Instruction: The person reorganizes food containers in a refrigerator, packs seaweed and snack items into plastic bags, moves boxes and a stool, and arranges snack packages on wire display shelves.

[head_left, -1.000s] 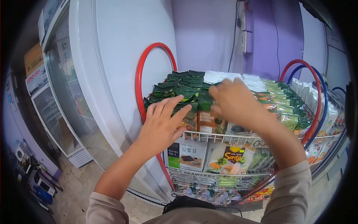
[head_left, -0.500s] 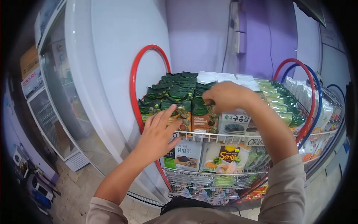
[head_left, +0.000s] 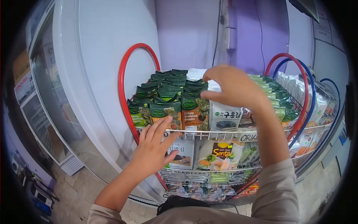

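My left hand [head_left: 150, 151], fingers spread and holding nothing, is in front of the rack's top shelf edge, by the lower left packs. My right hand [head_left: 233, 87] is raised over the top shelf, its thumb and fingers apart with nothing seen between them. Just left of its thumb stands a dark green and orange-brown seaweed snack pack [head_left: 190, 114], upright at the front of a row. Left of that is another green-topped seaweed pack [head_left: 158, 113]. Below my right hand stands a white seaweed pack [head_left: 225, 117] with Korean lettering.
The white wire rack [head_left: 209, 135] has a red tube frame [head_left: 121, 80]. A lower tier holds a rice paper pack [head_left: 220, 156] and a white seaweed pack [head_left: 183, 149]. At left is a glass-door fridge [head_left: 56, 97]; more racked packs [head_left: 317, 89] stand at right.
My right hand has come off the orange-brown pack, lifting up and opening. That pack now stands straighter with its front in view. The view has shifted slightly; my left hand stays near the shelf edge.
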Demonstrator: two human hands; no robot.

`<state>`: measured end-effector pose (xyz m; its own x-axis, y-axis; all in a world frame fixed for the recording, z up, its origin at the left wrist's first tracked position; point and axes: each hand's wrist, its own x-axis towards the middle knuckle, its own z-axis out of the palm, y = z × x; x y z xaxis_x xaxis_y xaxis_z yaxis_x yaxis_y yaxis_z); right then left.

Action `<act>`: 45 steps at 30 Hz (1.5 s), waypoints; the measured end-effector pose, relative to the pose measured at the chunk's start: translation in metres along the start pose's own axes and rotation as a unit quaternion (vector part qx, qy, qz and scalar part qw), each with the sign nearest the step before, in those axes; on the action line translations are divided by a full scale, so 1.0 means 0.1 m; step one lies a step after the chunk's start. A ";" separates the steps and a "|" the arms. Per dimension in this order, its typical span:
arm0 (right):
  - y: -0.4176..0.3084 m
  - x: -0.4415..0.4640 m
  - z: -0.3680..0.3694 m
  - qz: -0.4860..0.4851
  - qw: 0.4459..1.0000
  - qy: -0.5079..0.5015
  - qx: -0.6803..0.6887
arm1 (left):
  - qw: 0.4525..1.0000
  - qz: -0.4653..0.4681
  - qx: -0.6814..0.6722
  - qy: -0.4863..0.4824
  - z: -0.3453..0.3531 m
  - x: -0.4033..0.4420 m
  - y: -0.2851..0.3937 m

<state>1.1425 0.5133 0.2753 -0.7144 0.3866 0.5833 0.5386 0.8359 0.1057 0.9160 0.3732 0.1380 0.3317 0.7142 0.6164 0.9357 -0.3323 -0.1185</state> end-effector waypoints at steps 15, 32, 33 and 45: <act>0.05 -0.49 0.43 -0.012 0.994 -0.052 -0.093 | 0.995 -0.028 0.072 -0.059 0.17 -0.07 -0.14; -1.00 -2.27 2.07 -0.026 0.987 -0.006 0.160 | 0.933 -0.215 -0.186 -0.221 0.42 -2.64 -0.10; -0.98 -2.32 2.10 -0.021 0.987 -0.007 0.160 | 0.923 -0.251 -0.192 -0.218 0.36 -2.76 -0.12; -1.90 -2.29 2.10 -0.002 0.974 -0.142 0.177 | 0.922 -0.212 -0.251 -0.206 -0.19 -2.96 -0.41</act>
<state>1.1095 0.3476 -0.0474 -0.8376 0.4337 0.3321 0.3842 0.8999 -0.2063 0.7769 0.1631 -0.0247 0.0641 0.9844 0.1640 0.8529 -0.1394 0.5031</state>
